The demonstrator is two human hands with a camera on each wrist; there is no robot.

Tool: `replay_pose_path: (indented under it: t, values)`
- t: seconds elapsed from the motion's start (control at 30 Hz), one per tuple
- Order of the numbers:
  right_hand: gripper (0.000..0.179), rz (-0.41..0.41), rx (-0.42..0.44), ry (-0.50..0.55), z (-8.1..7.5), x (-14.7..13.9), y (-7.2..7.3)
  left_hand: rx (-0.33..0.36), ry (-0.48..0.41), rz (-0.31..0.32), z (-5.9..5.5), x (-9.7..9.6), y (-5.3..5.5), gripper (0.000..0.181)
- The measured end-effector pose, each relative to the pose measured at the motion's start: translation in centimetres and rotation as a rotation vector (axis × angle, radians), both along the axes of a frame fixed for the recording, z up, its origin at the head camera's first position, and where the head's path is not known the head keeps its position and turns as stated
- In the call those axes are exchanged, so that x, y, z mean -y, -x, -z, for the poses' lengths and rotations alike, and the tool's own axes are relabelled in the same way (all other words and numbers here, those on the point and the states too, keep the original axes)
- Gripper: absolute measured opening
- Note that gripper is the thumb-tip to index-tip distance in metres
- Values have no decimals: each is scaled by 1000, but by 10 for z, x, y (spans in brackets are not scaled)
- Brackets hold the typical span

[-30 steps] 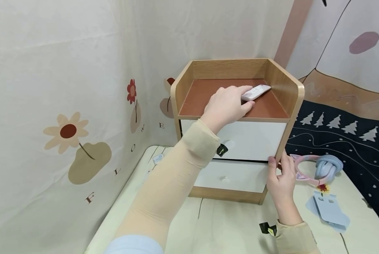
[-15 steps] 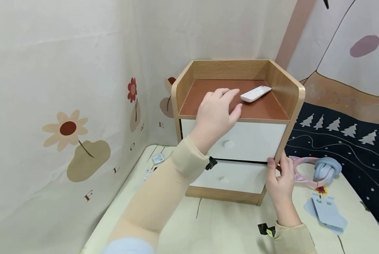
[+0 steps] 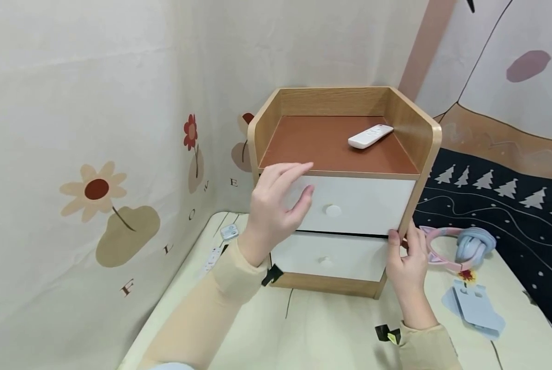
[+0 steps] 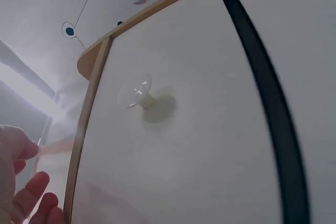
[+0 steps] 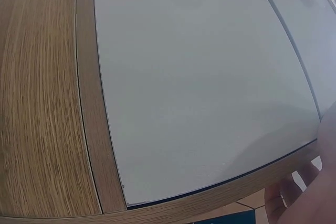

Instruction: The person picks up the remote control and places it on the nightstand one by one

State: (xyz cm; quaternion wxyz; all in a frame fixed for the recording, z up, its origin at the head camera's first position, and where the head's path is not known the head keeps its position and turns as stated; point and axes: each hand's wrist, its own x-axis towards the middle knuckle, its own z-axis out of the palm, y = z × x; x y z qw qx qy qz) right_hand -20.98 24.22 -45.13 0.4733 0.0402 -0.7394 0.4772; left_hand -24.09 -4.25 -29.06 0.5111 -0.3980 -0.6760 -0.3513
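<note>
A small wooden two-drawer cabinet (image 3: 414, 121) stands upright, with a white remote control (image 3: 370, 136) lying on its brown top at the right. My left hand (image 3: 272, 210) is in front of the left part of the white upper drawer (image 3: 373, 203), fingers loosely bent and holding nothing. The round knob (image 4: 137, 94) is apart from that hand in the left wrist view. At the cabinet's right side, my right hand (image 3: 408, 264) grips the edge, thumb on the front and fingers round the side. Both drawers are pushed in; a dark gap separates upper from lower drawer (image 3: 349, 257).
Right of the cabinet lie a pink headband (image 3: 451, 264) with a blue knotted part and a light blue flat piece (image 3: 479, 313). A small white-and-blue box (image 3: 229, 232) lies to the left. Printed cloth walls (image 3: 118, 77) rise behind the pale tabletop (image 3: 317, 334).
My left hand has let go of the remote control, leaving it on the cabinet top, and has moved down and left to the drawer front. The right hand has kept its hold.
</note>
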Motion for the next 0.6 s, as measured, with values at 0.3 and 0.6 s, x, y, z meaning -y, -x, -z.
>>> replay_pose_path:
  t: [0.3, 0.6]
  values:
    - [56, 13, -40, -3, -1, 0, 4, 27, -111, 79, 55, 46, -11, 37]
    - [56, 6, -11, -5, 1, -1, 2, 123, -64, -39, 117, 97, -9, 52]
